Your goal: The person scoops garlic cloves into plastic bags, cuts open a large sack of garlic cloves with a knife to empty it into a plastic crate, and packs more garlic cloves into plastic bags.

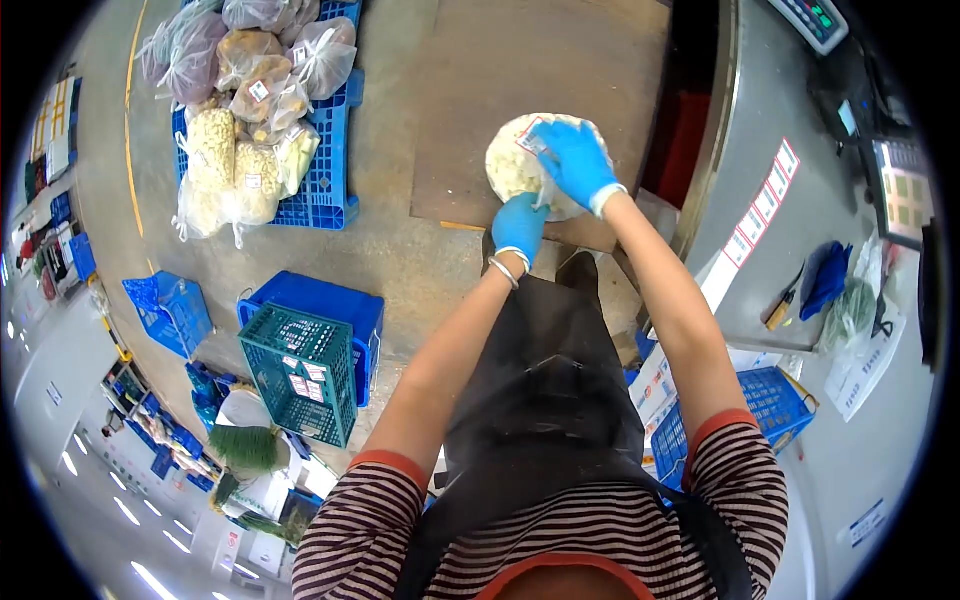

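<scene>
A round, pale bundle [508, 172] in clear plastic sits at the near edge of a brown board [540, 60]. My right hand [575, 160], in a blue glove, lies over its upper right part with fingers spread, beside a white label with a red border [530, 138]. At the bundle's lower edge my left hand [521, 226], also gloved in blue, has its fingers closed around gathered plastic [546, 192]. What the bundle contains looks whitish, but I cannot make out what it is.
Bagged produce [255, 90] fills a blue pallet [335, 175] at the upper left. A green crate [300, 375] and blue bins stand left of me. On the right, a metal counter [770, 130] holds a label strip, scale, screen and knife.
</scene>
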`<state>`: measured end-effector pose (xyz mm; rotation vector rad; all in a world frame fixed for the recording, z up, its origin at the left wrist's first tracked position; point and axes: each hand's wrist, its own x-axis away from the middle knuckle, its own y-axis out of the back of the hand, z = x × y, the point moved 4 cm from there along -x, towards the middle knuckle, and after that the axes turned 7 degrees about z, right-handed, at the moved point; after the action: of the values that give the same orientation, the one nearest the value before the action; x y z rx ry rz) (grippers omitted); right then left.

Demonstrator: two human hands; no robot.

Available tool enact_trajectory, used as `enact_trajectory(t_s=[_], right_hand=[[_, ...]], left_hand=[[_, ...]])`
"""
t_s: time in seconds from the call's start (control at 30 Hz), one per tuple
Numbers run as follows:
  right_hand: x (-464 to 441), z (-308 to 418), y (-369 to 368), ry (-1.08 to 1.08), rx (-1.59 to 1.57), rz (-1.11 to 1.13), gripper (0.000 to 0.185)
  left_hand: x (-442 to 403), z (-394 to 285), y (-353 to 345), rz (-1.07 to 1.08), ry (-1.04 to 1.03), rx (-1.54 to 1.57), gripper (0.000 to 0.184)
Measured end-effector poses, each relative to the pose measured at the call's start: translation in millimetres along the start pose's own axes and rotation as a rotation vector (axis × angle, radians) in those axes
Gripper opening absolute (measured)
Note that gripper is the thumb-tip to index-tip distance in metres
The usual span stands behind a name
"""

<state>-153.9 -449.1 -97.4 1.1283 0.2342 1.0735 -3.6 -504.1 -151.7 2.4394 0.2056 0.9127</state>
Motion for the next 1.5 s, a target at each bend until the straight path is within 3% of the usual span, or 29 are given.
enact_trajectory(t_s=[0.03, 0.13, 0.17, 0.27, 0.33, 0.37, 0.4, 0.47, 0.57, 0.67, 0.73, 0.8, 0.83, 0.87, 1.0, 1.03, 1.07, 1.1, 1.13, 1.17, 1.2, 1.23, 1.27, 1.3, 1.33, 1.37, 1.4, 1.47, 1.5], right_hand=[[-2, 4, 11, 0.022, 0.053, -0.219, 0.053], [-26, 23, -5, 0.092, 0.063, -0.223, 0.070], [-31, 10, -49, 0.069, 0.030, 0.013, 0.085], [-39, 14, -60, 0.036, 0.093, 0.063, 0.097], [-43, 3, -60, 0.093, 0.044, 0.118, 0.095], [-48, 3, -46, 0.026, -0.002, 0.140, 0.093], [-41, 6, -29, -0.051, -0.047, 0.178, 0.091], [-23, 1, 0, -0.259, 0.028, -0.071, 0.084], [14, 14, 58, -0.331, -0.224, -0.336, 0.076], [56, 37, 89, -0.266, -0.548, -0.392, 0.072], [84, 56, 97, -0.299, -0.674, -0.305, 0.070], [108, 61, 85, -0.309, -0.721, -0.172, 0.069], [118, 67, 81, -0.281, -0.740, -0.148, 0.067], [130, 74, 78, -0.265, -0.755, -0.132, 0.066], [169, 121, 83, -0.276, -0.653, -0.020, 0.063], [181, 115, 53, -0.276, -0.583, -0.026, 0.058], [195, 117, 41, -0.198, -0.607, -0.011, 0.060], [210, 121, 34, -0.173, -0.595, -0.034, 0.060], [228, 128, 41, -0.179, -0.562, -0.017, 0.060], [242, 130, 35, -0.208, -0.569, 0.075, 0.061], [258, 129, 26, -0.207, -0.584, 0.172, 0.062], [276, 125, 21, -0.224, -0.576, 0.076, 0.061], [292, 121, 14, -0.228, -0.563, -0.017, 0.060], [308, 115, 12, -0.225, -0.543, -0.106, 0.058], [331, 106, 20, -0.264, -0.550, -0.184, 0.056], [355, 99, 29, -0.294, -0.550, -0.261, 0.055], [388, 90, 41, -0.327, -0.555, -0.336, 0.053], [474, 59, 65, -0.413, -0.512, -0.630, 0.038], [530, 43, 73, -0.603, -0.401, -0.813, 0.029]], left_hand=[[-1, 3, 0, 0.044, 0.021, -0.014, 0.028], [-5, 6, 3, 0.059, 0.033, 0.066, 0.026], [-5, 8, 3, 0.012, -0.034, 0.047, 0.023], [-8, 13, 8, 0.127, 0.030, 0.095, 0.023], [-16, 37, -7, 0.140, -0.239, -0.037, 0.022], [-17, 34, 3, 0.259, -0.073, 0.180, 0.021], [-12, 39, 2, 0.457, 0.174, 0.762, 0.021], [19, 8, 75, 0.503, 0.156, 1.103, 0.018], [38, 18, 152, 0.324, 0.091, 1.177, 0.018], [41, 34, 247, 0.185, -0.001, 1.238, 0.018], [40, 33, 319, -0.027, -0.062, 1.119, 0.018], [23, 67, 382, -0.022, -0.078, 1.207, 0.018], [11, 93, 421, -0.198, -0.253, 0.343, 0.012], [3, 120, 457, -0.575, -0.211, -0.521, 0.012], [-35, 192, 559, -0.508, -0.130, -0.723, 0.025], [-51, 196, 548, -0.314, -0.118, -0.219, 0.022], [-63, 196, 534, -0.196, -0.106, 0.620, 0.020], [-72, 196, 519, -0.205, 0.015, 1.124, 0.022], [-115, 201, 510, 0.583, -0.258, 1.286, 0.029], [-102, 155, 465, 0.051, 0.001, 1.344, 0.032], [-110, 136, 420, 0.118, 0.108, 1.555, 0.035], [-130, 128, 377, 0.549, 0.114, 1.676, 0.034], [-132, 108, 331, 0.639, -0.006, 1.299, 0.033], [-135, 103, 278, 0.489, 0.227, 1.457, 0.031], [-68, 5, 215, 0.868, -0.157, 1.035, 0.028], [-74, 17, 178, 0.689, 0.018, 0.997, 0.028], [-28, -33, 136, 0.693, 0.078, 0.921, 0.028], [44, -106, 54, 0.719, 0.017, 0.761, 0.029], [83, -139, 22, 0.779, -0.094, 0.604, 0.031]])
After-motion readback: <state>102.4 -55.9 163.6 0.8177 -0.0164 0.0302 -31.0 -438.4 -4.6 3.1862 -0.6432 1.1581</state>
